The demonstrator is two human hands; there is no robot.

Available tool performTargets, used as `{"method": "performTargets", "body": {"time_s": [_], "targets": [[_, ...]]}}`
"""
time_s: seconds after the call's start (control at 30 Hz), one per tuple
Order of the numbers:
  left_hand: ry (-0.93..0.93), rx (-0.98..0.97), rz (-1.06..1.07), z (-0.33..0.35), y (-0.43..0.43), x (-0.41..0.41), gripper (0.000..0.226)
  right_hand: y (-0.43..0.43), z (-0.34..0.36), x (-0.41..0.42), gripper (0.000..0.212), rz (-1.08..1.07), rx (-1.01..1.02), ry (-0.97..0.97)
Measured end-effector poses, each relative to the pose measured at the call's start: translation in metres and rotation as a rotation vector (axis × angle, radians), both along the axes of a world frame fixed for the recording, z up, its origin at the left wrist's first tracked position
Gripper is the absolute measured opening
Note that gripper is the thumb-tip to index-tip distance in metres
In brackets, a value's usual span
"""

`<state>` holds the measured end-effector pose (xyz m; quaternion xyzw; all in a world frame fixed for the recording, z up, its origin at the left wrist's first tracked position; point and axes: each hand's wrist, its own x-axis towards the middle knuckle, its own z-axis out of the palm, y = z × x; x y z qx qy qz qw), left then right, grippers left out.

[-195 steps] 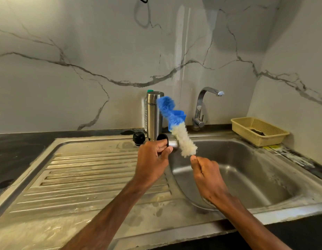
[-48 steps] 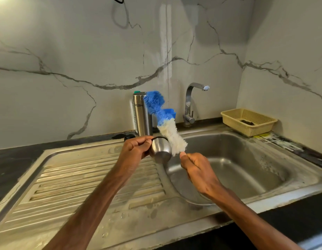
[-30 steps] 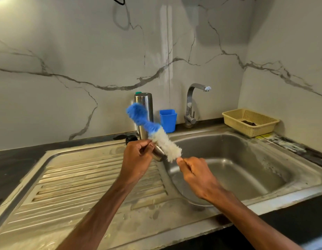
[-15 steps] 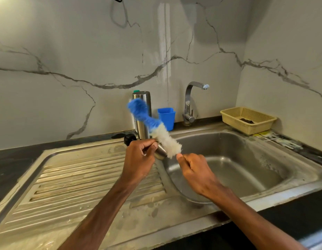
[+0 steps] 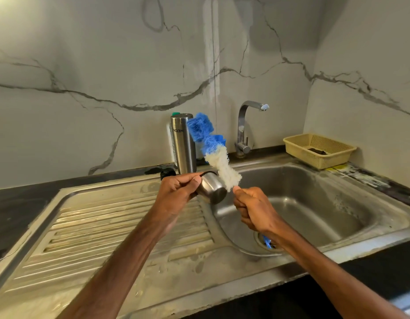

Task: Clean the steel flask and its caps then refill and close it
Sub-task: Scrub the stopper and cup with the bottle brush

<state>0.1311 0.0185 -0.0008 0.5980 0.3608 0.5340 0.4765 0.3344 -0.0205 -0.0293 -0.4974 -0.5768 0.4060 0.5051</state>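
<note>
Grey-veined marble walls back a dark surface [image 5: 20, 203] holding a steel sink [image 5: 326, 203] with a ribbed drainboard. One steel flask [image 5: 183, 143], brushed and shiny, stands at the back of the drainboard, and its lettering, MILTON, reads upside down. Two caps show: a small black cap [image 5: 167, 173] by the flask's foot, and a steel cap [image 5: 212, 191] held in the curled fingers of the left hand [image 5: 176, 192] over the basin's edge. The right hand [image 5: 252, 208] grips one blue-and-white brush [image 5: 213, 153], its white bristles against the steel cap. One tap [image 5: 243, 130] and one yellow basket [image 5: 319, 150] stand behind.
</note>
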Motion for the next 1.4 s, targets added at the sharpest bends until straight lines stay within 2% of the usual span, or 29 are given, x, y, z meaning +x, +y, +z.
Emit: {"method": "performTargets", "body": {"time_s": [0.07, 0.13, 0.3, 0.43, 0.53, 0.63, 0.73, 0.87, 1.1, 1.23, 1.4], "targets": [[-0.225, -0.173, -0.058, 0.002, 0.003, -0.004, 0.023, -0.005, 0.004, -0.002, 0.053, 0.050, -0.058, 0.054], [-0.355, -0.255, -0.043, 0.005, 0.006, -0.008, 0.021, -0.007, 0.005, -0.003, 0.050, 0.084, -0.076, 0.059], [-0.409, -0.356, -0.136, 0.008, -0.001, 0.001, 0.024, 0.000, 0.009, -0.004, 0.052, 0.043, -0.106, 0.064], [-0.555, -0.399, -0.115, 0.012, 0.002, -0.005, 0.022, -0.008, 0.008, -0.005, 0.050, 0.078, -0.101, 0.057], [-0.569, -0.443, -0.130, 0.009, -0.006, 0.001, 0.021, -0.006, 0.013, -0.007, 0.052, 0.042, -0.109, 0.056], [-0.594, -0.429, -0.094, 0.011, -0.006, 0.009, 0.019, -0.004, 0.015, -0.007, 0.052, 0.024, -0.135, 0.067], [-0.705, -0.436, -0.026, 0.014, -0.001, 0.003, 0.029, -0.010, 0.012, -0.007, 0.052, 0.064, -0.127, 0.077], [-0.637, -0.436, -0.073, 0.005, -0.013, 0.015, 0.012, -0.005, 0.019, -0.009, 0.051, -0.008, -0.153, 0.106], [-0.700, -0.384, -0.082, 0.020, -0.017, 0.008, 0.011, -0.012, 0.017, -0.007, 0.048, 0.077, -0.268, 0.145], [-0.633, -0.356, -0.121, 0.018, -0.025, 0.020, 0.010, -0.007, 0.024, -0.009, 0.045, 0.058, -0.301, 0.178], [-0.755, -0.251, 0.075, 0.021, -0.012, 0.007, 0.012, -0.016, 0.018, -0.012, 0.047, 0.141, -0.326, 0.174]]}}
